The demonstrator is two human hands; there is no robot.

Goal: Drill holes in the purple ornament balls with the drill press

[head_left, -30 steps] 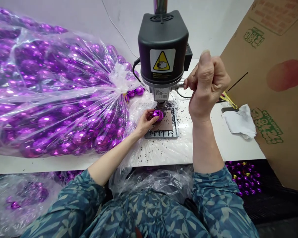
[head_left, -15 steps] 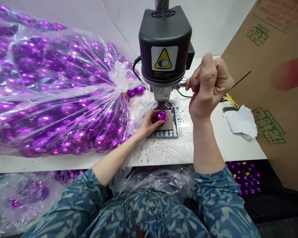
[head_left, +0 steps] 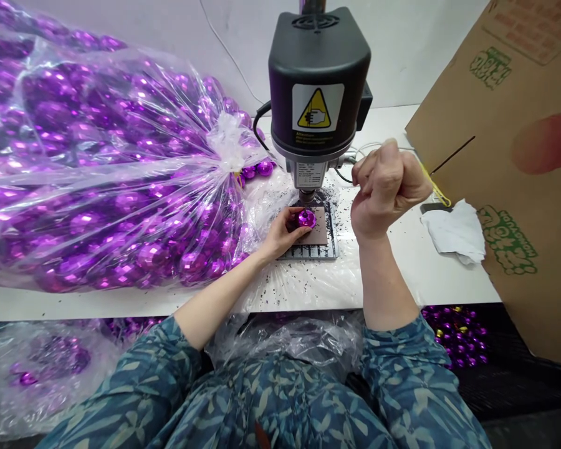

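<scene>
A shiny purple faceted bauble (head_left: 307,218) sits below the drill press (head_left: 318,87), over a small beige board on the slotted metal base plate (head_left: 308,252). My left hand (head_left: 283,234) holds the bauble from the left side, thumb in front and fingers behind. To the right of the machine, my right hand (head_left: 387,187) is closed in a fist around the press's feed handle, most of which the fingers hide. The spindle end (head_left: 307,194) is just above the bauble; whether they touch cannot be made out.
A large clear bag (head_left: 121,174) of purple baubles fills the left of the white table (head_left: 308,293). Dark shavings lie around the base. At right are a crumpled white cloth (head_left: 455,232) and a tall cardboard box (head_left: 505,156). More small baubles (head_left: 462,337) lie below the table edge.
My right hand has come down and slightly left. My left hand and the bauble have stayed on the base. The view has shifted a little.
</scene>
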